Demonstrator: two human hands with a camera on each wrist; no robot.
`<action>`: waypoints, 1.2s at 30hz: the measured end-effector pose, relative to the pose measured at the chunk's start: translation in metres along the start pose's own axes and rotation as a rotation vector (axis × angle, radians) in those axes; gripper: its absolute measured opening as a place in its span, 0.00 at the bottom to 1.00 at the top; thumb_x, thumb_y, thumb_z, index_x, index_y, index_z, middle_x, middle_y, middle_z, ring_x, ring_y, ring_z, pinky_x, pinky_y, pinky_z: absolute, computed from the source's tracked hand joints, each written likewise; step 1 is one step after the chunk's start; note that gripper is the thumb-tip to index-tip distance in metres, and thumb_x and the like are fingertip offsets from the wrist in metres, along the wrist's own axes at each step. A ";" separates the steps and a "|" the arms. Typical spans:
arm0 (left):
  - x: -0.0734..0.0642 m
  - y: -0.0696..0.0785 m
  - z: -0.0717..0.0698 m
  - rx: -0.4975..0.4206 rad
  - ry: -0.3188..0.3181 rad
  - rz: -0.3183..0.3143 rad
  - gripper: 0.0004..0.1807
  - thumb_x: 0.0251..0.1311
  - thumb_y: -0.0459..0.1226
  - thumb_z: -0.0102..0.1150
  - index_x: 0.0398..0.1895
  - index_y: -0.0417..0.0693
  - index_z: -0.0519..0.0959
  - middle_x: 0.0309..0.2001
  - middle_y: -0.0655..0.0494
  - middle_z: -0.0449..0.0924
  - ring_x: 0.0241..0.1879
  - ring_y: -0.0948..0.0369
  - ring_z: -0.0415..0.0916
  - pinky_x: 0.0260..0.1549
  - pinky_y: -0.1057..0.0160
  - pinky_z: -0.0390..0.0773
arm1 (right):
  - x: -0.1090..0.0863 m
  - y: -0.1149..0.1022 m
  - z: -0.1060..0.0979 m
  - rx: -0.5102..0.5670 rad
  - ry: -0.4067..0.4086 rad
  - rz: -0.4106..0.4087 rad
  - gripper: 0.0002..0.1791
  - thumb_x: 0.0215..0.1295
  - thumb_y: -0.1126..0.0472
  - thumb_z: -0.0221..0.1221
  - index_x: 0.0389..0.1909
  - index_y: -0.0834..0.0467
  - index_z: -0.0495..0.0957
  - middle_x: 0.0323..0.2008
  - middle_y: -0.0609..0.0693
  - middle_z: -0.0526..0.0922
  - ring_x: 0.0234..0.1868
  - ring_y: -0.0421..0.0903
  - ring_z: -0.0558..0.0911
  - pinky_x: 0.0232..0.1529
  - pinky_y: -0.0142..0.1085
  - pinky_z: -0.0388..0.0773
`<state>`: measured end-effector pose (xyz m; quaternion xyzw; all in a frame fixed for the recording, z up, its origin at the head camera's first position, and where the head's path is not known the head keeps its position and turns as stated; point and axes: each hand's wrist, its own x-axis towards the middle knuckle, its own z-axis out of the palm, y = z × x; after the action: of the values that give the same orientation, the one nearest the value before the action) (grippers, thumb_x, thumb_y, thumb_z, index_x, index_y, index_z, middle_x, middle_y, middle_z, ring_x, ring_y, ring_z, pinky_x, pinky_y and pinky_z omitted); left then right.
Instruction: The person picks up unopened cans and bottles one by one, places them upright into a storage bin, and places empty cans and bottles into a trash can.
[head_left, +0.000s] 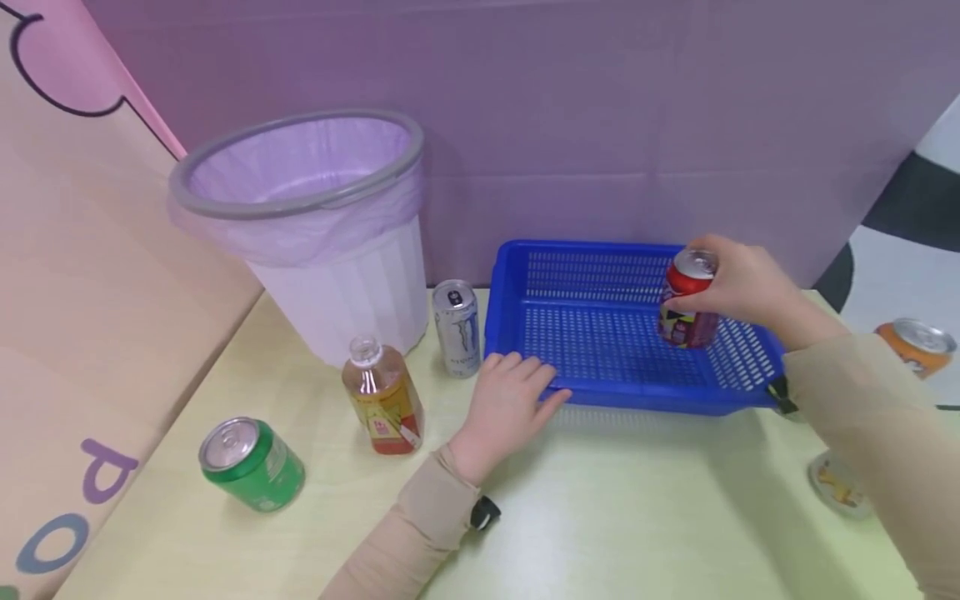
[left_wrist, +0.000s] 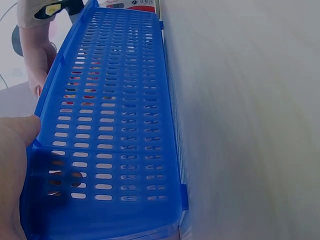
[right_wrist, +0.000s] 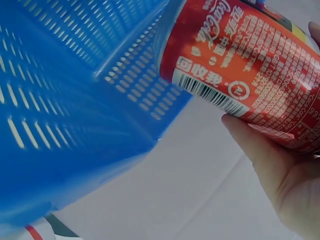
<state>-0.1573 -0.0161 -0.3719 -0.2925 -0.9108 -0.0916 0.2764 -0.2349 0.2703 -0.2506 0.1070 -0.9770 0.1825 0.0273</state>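
A red Coca-Cola can [head_left: 686,329] is in my right hand [head_left: 750,279], upright over the right part of the blue plastic basket [head_left: 600,392]. Thumb and fingers hold it round its sides; the right wrist view shows the can's [right_wrist: 240,65] printed label and barcode, its end close to the basket wall. My left hand [head_left: 510,408] grips the basket's near rim at the left corner. Seen from the left wrist, its thumb [left_wrist: 25,130] lies at the rim, and parts of the fingers show through the slots of the basket wall [left_wrist: 105,160].
Left of the basket stand a white energy drink can [head_left: 459,333], a bottle with amber liquid [head_left: 386,408] and a green can [head_left: 262,471]. Behind them is a white bin [head_left: 352,283] with a purple liner. An orange can [head_left: 915,346] and a round-lidded tub [head_left: 838,485] are on the right.
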 end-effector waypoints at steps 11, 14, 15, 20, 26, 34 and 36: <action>0.000 0.000 -0.003 0.003 0.005 -0.002 0.16 0.64 0.56 0.50 0.38 0.58 0.80 0.33 0.65 0.81 0.33 0.64 0.72 0.38 0.64 0.66 | 0.018 0.013 0.000 0.040 -0.031 0.071 0.48 0.51 0.42 0.68 0.63 0.68 0.58 0.53 0.73 0.71 0.50 0.69 0.73 0.48 0.63 0.71; 0.000 0.000 -0.003 0.000 0.006 -0.001 0.16 0.63 0.56 0.50 0.38 0.58 0.80 0.32 0.65 0.80 0.32 0.64 0.72 0.38 0.64 0.66 | 0.022 0.014 0.002 0.049 -0.026 0.062 0.46 0.52 0.46 0.68 0.63 0.67 0.58 0.54 0.72 0.70 0.51 0.70 0.72 0.48 0.63 0.70; 0.000 0.000 -0.003 0.000 0.011 0.002 0.16 0.63 0.56 0.51 0.37 0.58 0.80 0.32 0.65 0.79 0.32 0.64 0.72 0.38 0.64 0.66 | 0.023 0.014 0.003 0.053 -0.023 0.059 0.46 0.52 0.47 0.68 0.63 0.67 0.57 0.54 0.72 0.70 0.51 0.70 0.72 0.48 0.63 0.70; 0.000 -0.001 -0.002 0.000 0.030 0.013 0.15 0.61 0.56 0.53 0.37 0.59 0.80 0.31 0.64 0.79 0.32 0.64 0.72 0.37 0.64 0.65 | 0.030 0.012 0.007 0.063 0.007 0.049 0.45 0.51 0.49 0.69 0.63 0.65 0.58 0.54 0.72 0.70 0.51 0.69 0.72 0.49 0.62 0.70; -0.001 0.000 -0.003 -0.007 0.008 0.004 0.15 0.62 0.56 0.51 0.36 0.59 0.80 0.31 0.64 0.79 0.32 0.63 0.72 0.37 0.64 0.65 | 0.036 0.012 0.011 0.072 0.000 0.064 0.46 0.50 0.50 0.69 0.63 0.67 0.57 0.54 0.73 0.69 0.52 0.70 0.71 0.50 0.63 0.69; -0.004 0.000 -0.006 -0.013 -0.001 -0.005 0.15 0.62 0.56 0.51 0.36 0.58 0.80 0.30 0.64 0.78 0.31 0.63 0.71 0.36 0.64 0.65 | 0.041 0.019 0.018 0.076 -0.019 0.117 0.46 0.52 0.50 0.68 0.64 0.69 0.56 0.55 0.74 0.68 0.53 0.70 0.70 0.52 0.63 0.68; -0.004 -0.001 -0.006 -0.010 0.002 -0.003 0.15 0.62 0.56 0.51 0.36 0.58 0.80 0.30 0.64 0.78 0.31 0.63 0.71 0.36 0.64 0.65 | 0.041 0.021 0.019 0.072 -0.017 0.123 0.46 0.52 0.50 0.68 0.63 0.69 0.57 0.54 0.74 0.69 0.52 0.70 0.71 0.51 0.63 0.68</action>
<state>-0.1527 -0.0201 -0.3693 -0.2927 -0.9104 -0.0970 0.2757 -0.2795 0.2748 -0.2720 0.0493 -0.9747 0.2178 0.0041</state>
